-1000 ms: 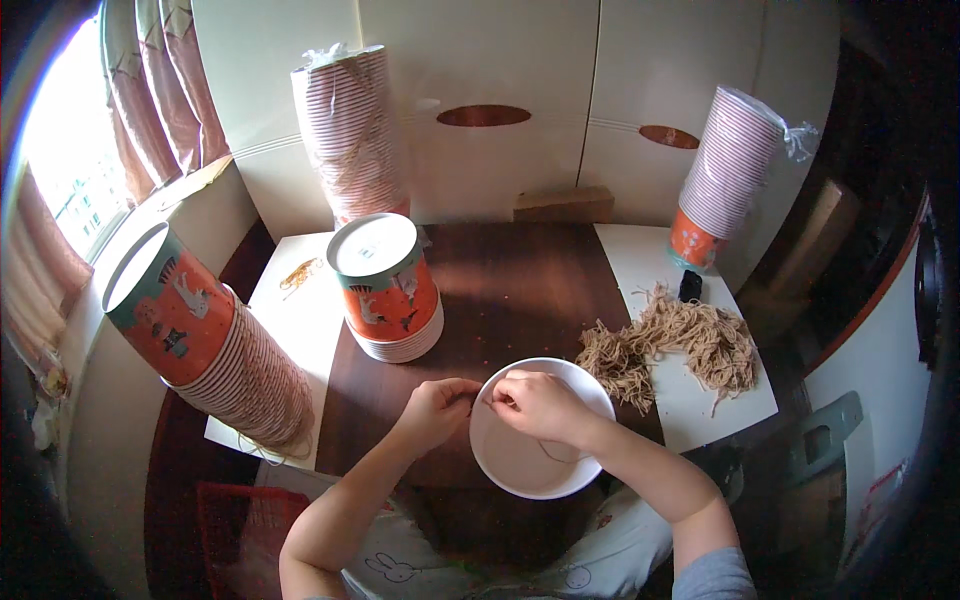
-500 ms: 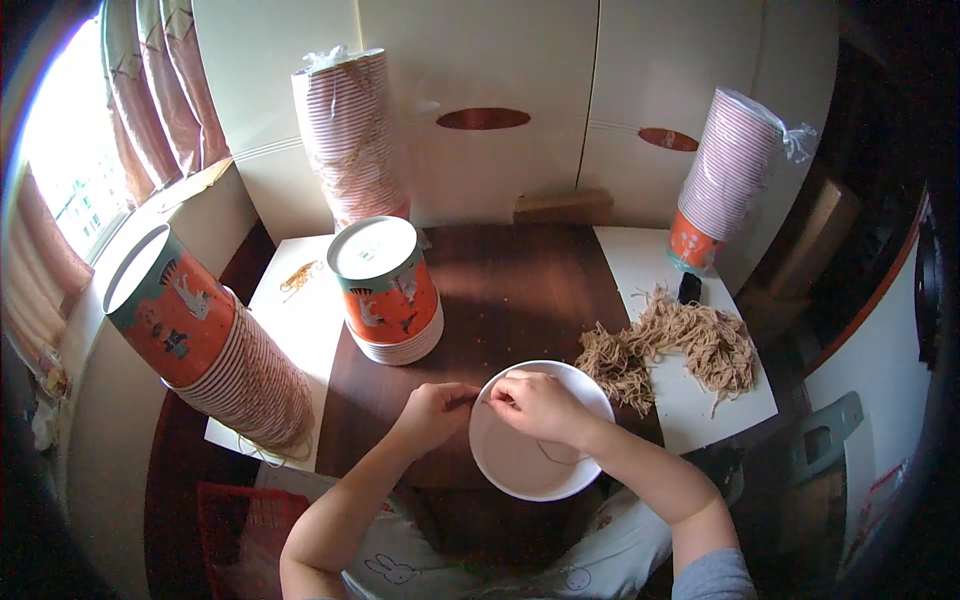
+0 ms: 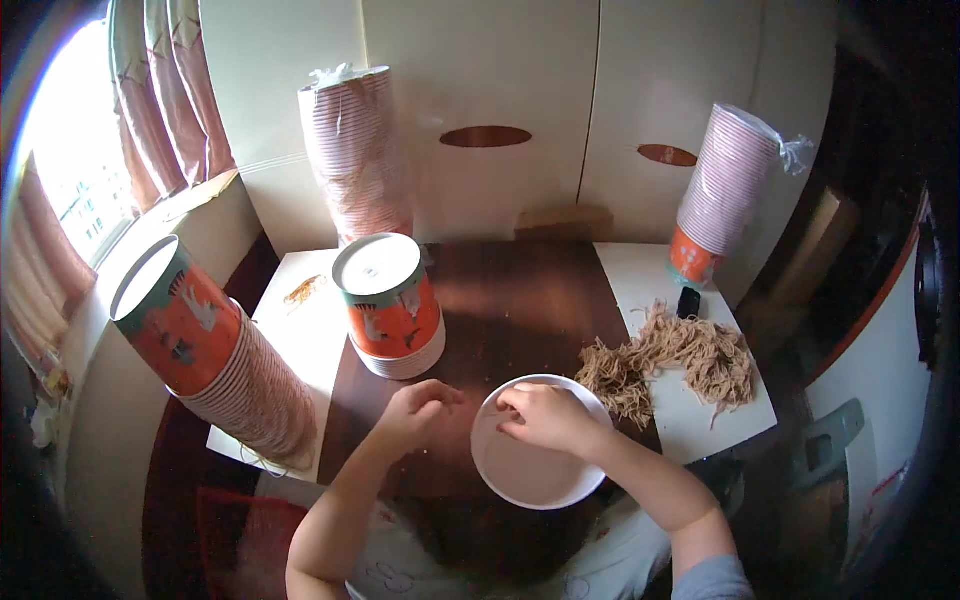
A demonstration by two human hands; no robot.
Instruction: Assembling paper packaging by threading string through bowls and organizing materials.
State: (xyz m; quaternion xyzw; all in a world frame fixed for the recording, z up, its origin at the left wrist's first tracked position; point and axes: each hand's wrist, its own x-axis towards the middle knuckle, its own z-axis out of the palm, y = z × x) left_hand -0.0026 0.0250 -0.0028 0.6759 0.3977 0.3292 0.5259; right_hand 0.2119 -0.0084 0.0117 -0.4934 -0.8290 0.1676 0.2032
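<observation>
Right hand (image 3: 545, 418) over far rim of white round lid (image 3: 535, 462), fingers curled together, touching it; whether pinching anything, cannot tell. Left hand (image 3: 420, 412) just beside lid's left rim, fingers bent, loosely closed, holding nothing visible. Lid at table (image 3: 510, 300) near edge, centre. Heap of tan paper string (image 3: 670, 358) near right edge. Orange cup stack (image 3: 390, 305) mid-left. Tilted cup stack (image 3: 215, 365) at left edge.

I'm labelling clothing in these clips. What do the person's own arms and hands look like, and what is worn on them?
Both forearms are bare, without gloves or anything visible at the wrists. The left hand and right hand show no rings. A short grey sleeve covers the right upper arm.
</observation>
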